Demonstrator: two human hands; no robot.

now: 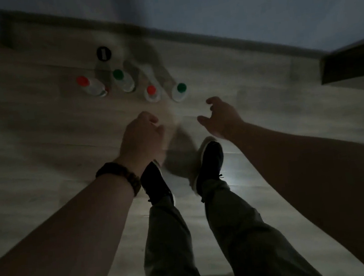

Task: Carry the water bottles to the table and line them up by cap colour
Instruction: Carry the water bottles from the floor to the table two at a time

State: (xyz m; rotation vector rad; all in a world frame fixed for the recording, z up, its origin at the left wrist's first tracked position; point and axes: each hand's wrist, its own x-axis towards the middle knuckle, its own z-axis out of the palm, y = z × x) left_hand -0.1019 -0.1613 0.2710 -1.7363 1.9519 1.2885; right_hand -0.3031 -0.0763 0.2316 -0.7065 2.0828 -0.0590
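Note:
Several clear water bottles stand upright on the pale wood floor in front of me. From left to right: a red-capped bottle [92, 87], a green-capped bottle [123, 80], a second red-capped bottle [152, 93] and a second green-capped bottle [180, 91]. My left hand [140, 135] hovers just below the second red-capped bottle with fingers curled and holds nothing. My right hand [220, 116] is spread open, to the lower right of the second green-capped bottle, not touching it.
A round black object [103, 53] lies on the floor behind the bottles. A skirting board [209, 35] runs along the blue wall. A dark piece of furniture [352, 61] juts in at the right. My two feet in dark shoes [209, 162] stand below the hands. The room is dim.

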